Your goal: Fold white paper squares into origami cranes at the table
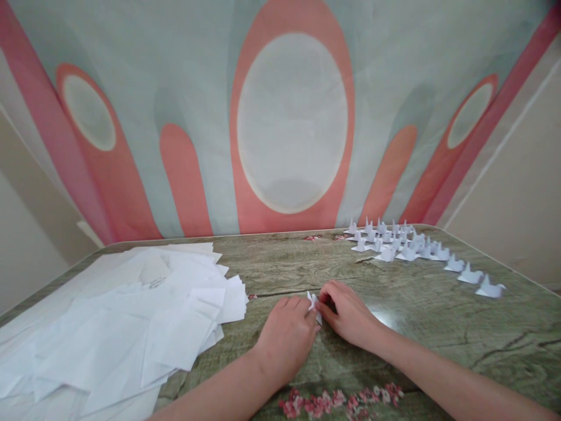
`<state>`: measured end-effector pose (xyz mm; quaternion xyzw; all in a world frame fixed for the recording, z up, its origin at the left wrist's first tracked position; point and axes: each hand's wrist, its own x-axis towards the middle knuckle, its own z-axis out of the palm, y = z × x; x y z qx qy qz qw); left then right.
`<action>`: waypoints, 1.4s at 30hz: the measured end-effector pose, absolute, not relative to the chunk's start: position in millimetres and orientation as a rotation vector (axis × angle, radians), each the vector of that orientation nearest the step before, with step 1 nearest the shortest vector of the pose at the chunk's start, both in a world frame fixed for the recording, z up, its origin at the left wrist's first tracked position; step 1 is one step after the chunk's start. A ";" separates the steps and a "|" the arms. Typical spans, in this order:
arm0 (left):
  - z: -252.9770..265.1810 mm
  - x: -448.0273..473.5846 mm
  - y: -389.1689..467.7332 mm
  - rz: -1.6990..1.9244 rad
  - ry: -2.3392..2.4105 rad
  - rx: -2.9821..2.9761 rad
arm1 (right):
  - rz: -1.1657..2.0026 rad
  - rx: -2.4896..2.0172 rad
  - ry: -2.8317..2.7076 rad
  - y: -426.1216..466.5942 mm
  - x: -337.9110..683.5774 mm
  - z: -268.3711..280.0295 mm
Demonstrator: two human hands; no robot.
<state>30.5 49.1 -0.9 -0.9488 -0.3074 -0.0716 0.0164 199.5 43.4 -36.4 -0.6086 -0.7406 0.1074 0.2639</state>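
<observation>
Near the middle of the table, both hands meet on a small piece of folded white paper (312, 299). My left hand (287, 333) is closed over its left side, with the fingertips partly hidden behind the knuckles. From the right, my right hand (344, 310) pinches the paper between thumb and curled forefinger. Pointed tips of the paper stick up between the hands, and a flap shows below the fingers. Much of its shape is covered.
Loose white paper sheets (131, 316) lie in a wide, untidy pile on the left. Several folded white paper cranes (407, 251) stand in rows at the far right. The wood-patterned table (272, 263) ends at a printed backdrop (210, 88) behind.
</observation>
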 end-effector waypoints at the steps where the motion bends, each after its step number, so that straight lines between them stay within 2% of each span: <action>1: -0.1 30.5 48.8 -0.232 -0.963 -2.951 | 0.294 -1.646 -2.004 43.4 199.5 -36.0; 22: 1.6 25.7 52.3 -0.256 -0.828 -2.956 | 0.343 -1.749 -2.023 45.3 200.7 -30.2; 35: -2.3 24.7 50.8 -0.210 -0.767 -2.935 | 0.495 -1.537 -2.024 40.8 216.0 -26.6; 42: 2.6 23.2 53.6 -0.187 -0.731 -3.006 | 0.167 -1.455 -2.411 27.2 215.8 -10.3</action>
